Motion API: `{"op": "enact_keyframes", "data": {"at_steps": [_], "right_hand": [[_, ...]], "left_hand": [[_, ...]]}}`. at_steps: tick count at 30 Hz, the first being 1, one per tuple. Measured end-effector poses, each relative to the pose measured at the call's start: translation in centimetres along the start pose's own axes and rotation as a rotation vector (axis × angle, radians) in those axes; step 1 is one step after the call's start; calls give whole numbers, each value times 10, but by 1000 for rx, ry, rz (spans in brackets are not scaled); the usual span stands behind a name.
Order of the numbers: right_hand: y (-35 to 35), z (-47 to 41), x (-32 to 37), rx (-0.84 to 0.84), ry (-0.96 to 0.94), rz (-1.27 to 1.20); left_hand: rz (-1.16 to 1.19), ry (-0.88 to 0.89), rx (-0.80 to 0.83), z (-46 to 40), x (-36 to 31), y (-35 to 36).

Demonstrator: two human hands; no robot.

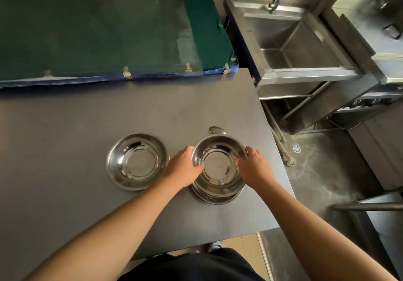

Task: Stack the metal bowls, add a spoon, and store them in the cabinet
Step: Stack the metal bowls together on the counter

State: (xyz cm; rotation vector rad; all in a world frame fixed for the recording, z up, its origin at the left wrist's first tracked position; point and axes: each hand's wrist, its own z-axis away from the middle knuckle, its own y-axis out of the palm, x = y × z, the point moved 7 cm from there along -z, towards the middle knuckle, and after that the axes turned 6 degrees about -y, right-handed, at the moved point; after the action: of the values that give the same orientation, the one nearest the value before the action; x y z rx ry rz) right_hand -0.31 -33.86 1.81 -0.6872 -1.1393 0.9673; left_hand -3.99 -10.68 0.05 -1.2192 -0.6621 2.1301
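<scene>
A metal bowl (219, 163) is held by its rim just above another metal bowl (216, 196), whose edge shows underneath at the front. My left hand (184, 167) grips the upper bowl's left rim, thumb inside. On the right rim sits my right hand (254, 167), fingers inside. A third metal bowl (136, 162) rests alone on the dark grey table (87, 150), to the left. Behind the held bowl the tip of a metal spoon (216, 129) pokes out; the bowl hides its handle.
A green cloth-covered board (98, 25) lies along the table's far side. To the right stand a steel sink (294, 40) with a tap and more steel units. The table's right edge drops to a concrete floor with a drain (296, 148).
</scene>
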Motion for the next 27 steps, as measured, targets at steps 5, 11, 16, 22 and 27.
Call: {"op": "enact_keyframes", "data": {"at_steps": [5, 11, 16, 22, 27], "right_hand": [[16, 7, -15, 68, 18, 40], [21, 1, -26, 76, 17, 129], [29, -6, -31, 83, -12, 131], [35, -9, -39, 75, -12, 4], [37, -8, -45, 72, 55, -106]], "left_hand": [[-24, -68, 30, 10, 10, 21], [-118, -79, -13, 12, 10, 29], [-117, -60, -61, 9, 9, 28], [-107, -79, -92, 7, 15, 31], [74, -169, -92, 3, 27, 34]]}}
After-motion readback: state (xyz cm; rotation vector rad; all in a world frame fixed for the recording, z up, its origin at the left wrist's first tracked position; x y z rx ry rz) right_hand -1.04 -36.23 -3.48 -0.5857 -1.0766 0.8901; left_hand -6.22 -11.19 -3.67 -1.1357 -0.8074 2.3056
